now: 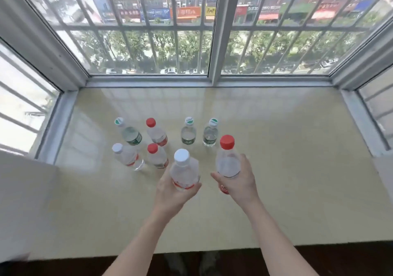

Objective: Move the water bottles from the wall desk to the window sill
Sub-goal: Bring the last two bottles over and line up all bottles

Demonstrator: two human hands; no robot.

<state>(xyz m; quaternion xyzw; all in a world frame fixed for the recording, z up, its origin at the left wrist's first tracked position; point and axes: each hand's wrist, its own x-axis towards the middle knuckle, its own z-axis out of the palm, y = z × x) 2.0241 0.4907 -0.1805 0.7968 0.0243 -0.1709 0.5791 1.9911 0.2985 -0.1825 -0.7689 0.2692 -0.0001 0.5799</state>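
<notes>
I look down on a cream window sill [287, 148]. My left hand [170, 192] grips a clear bottle with a white cap [184, 169] above the sill. My right hand [239, 182] grips a clear bottle with a red cap [227, 158], upright, just to its right. Several more bottles stand on the sill beyond my hands: a white-capped one [125, 155] and a red-capped one [156, 155] in front, and behind them green-labelled ones [129, 133], [188, 132], [211, 132] and another red-capped one [156, 132].
A barred window [212, 31] closes the back and both sides of the sill. A white wall [25, 201] rises at the left. The sill's front edge runs above a dark floor [212, 261]. Bare sill surface stretches to the right of the bottles.
</notes>
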